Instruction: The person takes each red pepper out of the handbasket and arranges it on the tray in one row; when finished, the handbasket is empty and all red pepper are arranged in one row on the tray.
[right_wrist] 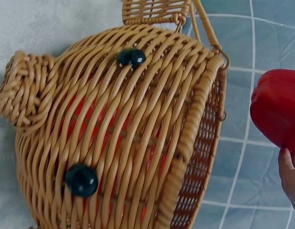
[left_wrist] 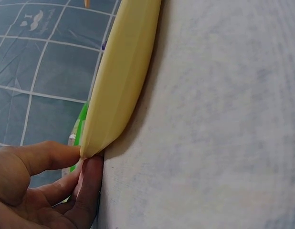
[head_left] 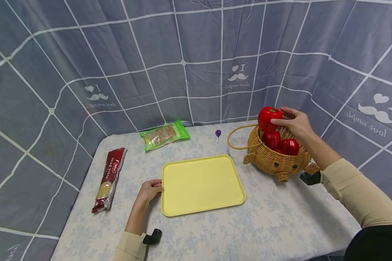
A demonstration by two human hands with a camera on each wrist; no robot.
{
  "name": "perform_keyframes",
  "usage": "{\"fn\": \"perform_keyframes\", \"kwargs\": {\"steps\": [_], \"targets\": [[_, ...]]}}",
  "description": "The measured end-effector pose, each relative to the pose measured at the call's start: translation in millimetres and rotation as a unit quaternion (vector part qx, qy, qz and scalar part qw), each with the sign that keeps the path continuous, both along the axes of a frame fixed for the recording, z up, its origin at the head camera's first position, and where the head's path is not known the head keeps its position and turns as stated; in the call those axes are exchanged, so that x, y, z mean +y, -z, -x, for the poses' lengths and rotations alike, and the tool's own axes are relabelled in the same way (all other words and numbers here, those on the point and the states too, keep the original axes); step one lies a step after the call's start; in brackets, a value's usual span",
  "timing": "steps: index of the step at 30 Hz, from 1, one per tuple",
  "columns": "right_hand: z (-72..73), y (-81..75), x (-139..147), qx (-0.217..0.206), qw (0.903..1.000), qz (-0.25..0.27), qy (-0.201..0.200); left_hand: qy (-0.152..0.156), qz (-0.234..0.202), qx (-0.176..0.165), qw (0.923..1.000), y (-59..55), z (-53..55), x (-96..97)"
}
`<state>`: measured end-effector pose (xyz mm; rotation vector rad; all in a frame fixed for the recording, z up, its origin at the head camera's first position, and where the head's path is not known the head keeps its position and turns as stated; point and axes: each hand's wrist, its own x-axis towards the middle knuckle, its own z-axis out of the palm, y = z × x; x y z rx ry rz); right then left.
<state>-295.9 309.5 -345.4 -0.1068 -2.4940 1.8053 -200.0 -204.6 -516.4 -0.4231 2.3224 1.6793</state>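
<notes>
In the head view my right hand [head_left: 295,122] grips a red bell pepper [head_left: 268,119] with a green stem, above the rim of a wicker basket [head_left: 268,165]. Inside that basket lie more red peppers [head_left: 289,146]. The right wrist view shows the held pepper [right_wrist: 279,109] beyond the basket's opening, with only fingertips [right_wrist: 287,164] visible at its lower side. My left hand [head_left: 148,191] pinches the left edge of a yellow tray [head_left: 202,185], thumb on top and fingers beneath, as the left wrist view shows. Nothing lies on the tray.
A green-and-clear food packet [head_left: 165,135] lies behind the tray. To the left is a dark red pasta packet [head_left: 109,179]. A purple lollipop [head_left: 218,134] lies near the back edge, left of the basket's loop handle [head_left: 236,146]. Grey-blue curtains [head_left: 202,43] surround the table.
</notes>
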Motion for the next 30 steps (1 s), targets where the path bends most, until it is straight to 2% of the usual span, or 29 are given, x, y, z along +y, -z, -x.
{"fn": "perform_keyframes", "kwargs": {"steps": [10, 18, 30], "targets": [[0.3, -3.1, -32.2, -0.002, 0.9989, -0.024, -0.040, -0.009, 0.002, 0.002, 1.0000, -1.2, 0.8, 0.9], [5.7, 3.3, -59.8, 0.012, 0.9971, 0.017, -0.074, -0.017, -0.004, 0.000, 0.9999, 1.4, -1.5, 3.8], [13.6, 20.5, -107.7, 0.012, 0.9921, 0.032, -0.121, -0.025, 0.000, 0.003, 0.9997, -0.5, -2.2, 3.1]]}}
